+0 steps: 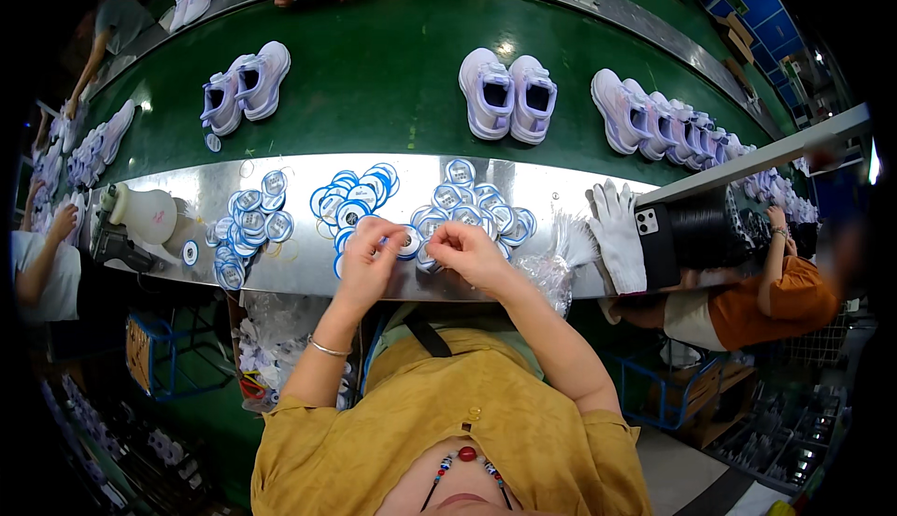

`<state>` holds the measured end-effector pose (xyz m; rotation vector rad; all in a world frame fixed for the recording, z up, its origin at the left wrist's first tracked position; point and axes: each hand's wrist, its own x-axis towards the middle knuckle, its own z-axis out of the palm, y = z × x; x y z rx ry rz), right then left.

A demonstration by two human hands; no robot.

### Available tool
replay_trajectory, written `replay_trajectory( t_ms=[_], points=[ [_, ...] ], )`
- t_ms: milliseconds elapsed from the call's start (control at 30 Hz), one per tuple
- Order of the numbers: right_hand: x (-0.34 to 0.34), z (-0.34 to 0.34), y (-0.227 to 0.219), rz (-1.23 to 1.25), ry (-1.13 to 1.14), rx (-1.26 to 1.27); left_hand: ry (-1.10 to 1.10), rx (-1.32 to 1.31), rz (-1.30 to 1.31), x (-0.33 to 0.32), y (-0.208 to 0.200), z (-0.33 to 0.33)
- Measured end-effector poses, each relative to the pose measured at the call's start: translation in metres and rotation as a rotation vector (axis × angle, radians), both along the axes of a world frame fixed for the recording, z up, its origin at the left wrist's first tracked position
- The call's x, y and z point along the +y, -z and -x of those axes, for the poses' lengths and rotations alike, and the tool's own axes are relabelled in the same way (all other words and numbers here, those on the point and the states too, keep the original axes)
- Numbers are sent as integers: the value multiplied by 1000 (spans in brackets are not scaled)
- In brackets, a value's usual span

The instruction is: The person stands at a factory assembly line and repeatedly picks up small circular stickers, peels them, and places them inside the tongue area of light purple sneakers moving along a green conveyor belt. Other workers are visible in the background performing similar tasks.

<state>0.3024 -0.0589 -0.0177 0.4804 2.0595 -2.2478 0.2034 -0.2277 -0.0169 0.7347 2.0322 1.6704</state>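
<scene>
My left hand [370, 259] and my right hand [464, 250] meet over the metal ledge [308, 268], both pinching a round blue-and-white tag [409, 241] between the fingertips. Piles of the same round tags lie on the ledge: one [249, 222] to the left, one [353, 194] just beyond my left hand, one [475, 206] beyond my right hand. On the green conveyor belt [374, 67] behind the ledge stand pairs of white and lilac sneakers [509, 93], another pair [245, 86] at the left.
A white work glove [619, 231] and a black phone [656, 240] lie right of my hands, beside clear plastic ties [561, 245]. A white bottle [145, 212] stands at the ledge's left end. A row of sneakers [668, 123] fills the belt's right. Other workers sit left, right and across.
</scene>
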Motion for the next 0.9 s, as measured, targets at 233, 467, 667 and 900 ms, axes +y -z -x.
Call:
replay_trajectory(
  t_ms=[233,467,667,900],
  points=[
    [-8,6,1,-183,63,-5,-171,593,555,-15,24,37],
    [-15,14,-4,-224,136,45,-141,-51,154,-14,28,50],
    [-25,27,-21,-358,240,116,-143,-189,-16,1,0,31],
    [-26,29,-21,-534,347,212,-165,-44,8,6,-6,19]
  ],
)
